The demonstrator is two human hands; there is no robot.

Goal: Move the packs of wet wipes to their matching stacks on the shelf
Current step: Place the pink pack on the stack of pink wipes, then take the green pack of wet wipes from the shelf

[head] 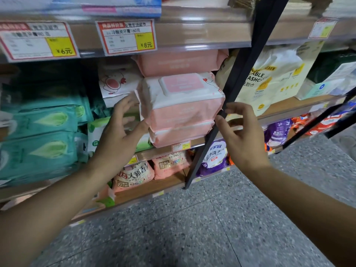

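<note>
A stack of pink wet wipe packs (181,105) stands on the middle shelf, its third pack showing a pink flip lid on top. My left hand (119,132) is at the stack's left side, fingers spread, thumb touching the pack's lower left corner. My right hand (240,133) hovers at the stack's right side by the black shelf post, fingers apart and holding nothing. Teal wet wipe packs (40,135) are stacked to the far left. A white pack with a red cartoon print (117,83) sits behind my left hand, and a green and white pack (98,132) lies below it.
A slanted black shelf post (237,83) crosses just right of the pink stack. Cream face towel bags (277,78) fill the shelf to the right. Detergent bags (213,157) sit on the lower shelf. Price tags (127,36) hang from the upper shelf edge. Grey speckled floor (192,228) lies below.
</note>
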